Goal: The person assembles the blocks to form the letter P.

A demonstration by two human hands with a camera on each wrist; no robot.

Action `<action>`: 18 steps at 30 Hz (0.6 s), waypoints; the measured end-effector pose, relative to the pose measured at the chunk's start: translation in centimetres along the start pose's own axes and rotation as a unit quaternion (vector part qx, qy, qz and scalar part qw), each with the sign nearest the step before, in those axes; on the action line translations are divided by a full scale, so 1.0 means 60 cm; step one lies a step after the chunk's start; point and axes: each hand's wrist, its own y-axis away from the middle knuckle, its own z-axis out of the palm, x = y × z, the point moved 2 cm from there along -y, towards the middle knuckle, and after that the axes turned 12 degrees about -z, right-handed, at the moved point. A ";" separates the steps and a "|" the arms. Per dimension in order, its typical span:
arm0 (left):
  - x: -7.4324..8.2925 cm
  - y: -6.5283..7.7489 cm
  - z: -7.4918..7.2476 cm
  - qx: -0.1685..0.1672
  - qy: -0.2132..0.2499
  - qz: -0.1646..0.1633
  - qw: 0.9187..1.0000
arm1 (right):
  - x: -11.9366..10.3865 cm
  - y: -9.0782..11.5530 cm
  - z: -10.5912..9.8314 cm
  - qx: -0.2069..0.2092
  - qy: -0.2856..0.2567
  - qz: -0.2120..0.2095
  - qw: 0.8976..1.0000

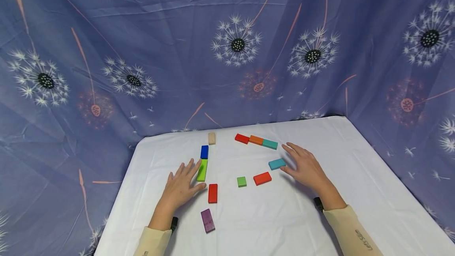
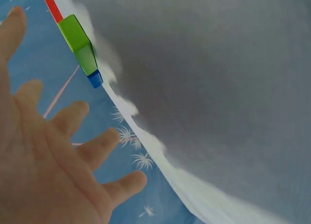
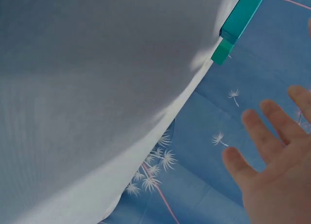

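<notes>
Left hand (image 1: 180,188) and right hand (image 1: 306,169) are poised over a white tablecloth (image 1: 284,216), with a blue-violet dandelion-print curtain (image 1: 177,38) rising beyond them and off to their sides. Both are open, backs upward, fingers apart, and neither grips anything; fingertip contact I cannot tell. At the left index fingertip lies a lime-green block (image 1: 202,171), long and flat, end to end with a blue block (image 1: 204,152) farther out. Just beside the left thumb is a red block (image 1: 213,193). A turquoise-blue block (image 1: 277,164) lies beside the right thumb, slightly askew; beyond it runs a row of three blocks (image 1: 256,140): red, orange, teal.
</notes>
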 end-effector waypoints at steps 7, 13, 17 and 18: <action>-0.002 0.004 0.005 -0.010 -0.003 0.004 1.000 | -0.003 0.002 0.008 -0.025 0.009 0.012 1.000; -0.001 0.005 0.006 -0.014 -0.014 -0.002 1.000 | -0.003 0.003 0.015 -0.039 0.015 0.007 0.999; 0.000 0.003 0.010 -0.013 -0.019 -0.004 1.000 | -0.003 0.004 0.017 -0.048 0.017 0.008 0.999; 0.000 0.003 0.012 -0.014 -0.021 -0.005 1.000 | -0.003 0.004 0.016 -0.048 0.019 0.008 0.999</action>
